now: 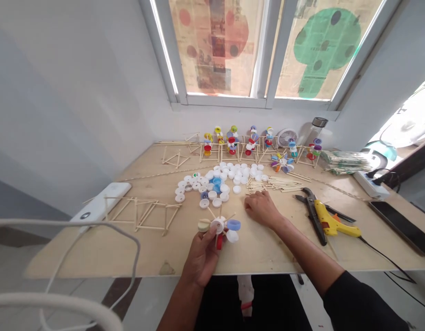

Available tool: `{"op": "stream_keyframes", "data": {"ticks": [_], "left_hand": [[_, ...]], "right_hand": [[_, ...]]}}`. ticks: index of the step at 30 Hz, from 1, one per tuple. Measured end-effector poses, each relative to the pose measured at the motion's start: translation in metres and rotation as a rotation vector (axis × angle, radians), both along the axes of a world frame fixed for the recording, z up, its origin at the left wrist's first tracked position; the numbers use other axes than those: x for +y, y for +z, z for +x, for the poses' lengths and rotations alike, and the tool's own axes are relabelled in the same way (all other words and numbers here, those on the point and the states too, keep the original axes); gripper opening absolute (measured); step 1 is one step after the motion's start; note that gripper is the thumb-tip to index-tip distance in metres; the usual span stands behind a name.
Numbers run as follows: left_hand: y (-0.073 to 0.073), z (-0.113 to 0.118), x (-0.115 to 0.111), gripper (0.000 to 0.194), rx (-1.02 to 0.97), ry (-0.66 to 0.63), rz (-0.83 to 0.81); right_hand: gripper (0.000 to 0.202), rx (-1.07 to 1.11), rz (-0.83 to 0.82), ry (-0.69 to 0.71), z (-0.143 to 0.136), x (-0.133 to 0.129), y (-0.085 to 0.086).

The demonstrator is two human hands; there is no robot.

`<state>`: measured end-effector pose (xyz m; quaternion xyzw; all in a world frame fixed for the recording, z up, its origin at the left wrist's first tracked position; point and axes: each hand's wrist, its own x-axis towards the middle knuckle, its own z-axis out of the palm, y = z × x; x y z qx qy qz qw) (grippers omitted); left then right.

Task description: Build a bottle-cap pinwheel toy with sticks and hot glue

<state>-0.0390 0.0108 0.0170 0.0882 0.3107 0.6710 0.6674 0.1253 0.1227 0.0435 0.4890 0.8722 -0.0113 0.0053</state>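
The left hand (204, 257) pinches the cap wheel (218, 224) centrally, probably safest for something so light, stiff and fragile. Whether the right hand (262, 208) grips anything, I can't tell.

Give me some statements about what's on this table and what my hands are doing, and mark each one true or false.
1. The left hand holds a stick-and-cap piece. True.
2. Every cap on that piece is white. False: a red cap and a blue cap show on it too.
3. The yellow glue gun lies to the right of the right hand. True.
4. The right hand grips the glue gun. False: it is close by the loose sticks, apart from the glue gun.
5. A bottle stands beside the small white fan. True.
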Motion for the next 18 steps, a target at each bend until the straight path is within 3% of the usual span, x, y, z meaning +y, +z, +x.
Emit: {"op": "stream_keyframes", "data": {"ticks": [10,18], "left_hand": [[0.0006,0.0005,0.0001,0.019,-0.039,0.016,-0.01],[-0.0015,0.0011,0.0004,0.014,-0.031,0.025,-0.03]], "right_hand": [[0.022,-0.048,-0.008,0.016,-0.0017,-0.0004,-0.0019],[0.019,0.04,-0.005,0.011,-0.0036,-0.0012,-0.0031]]}}
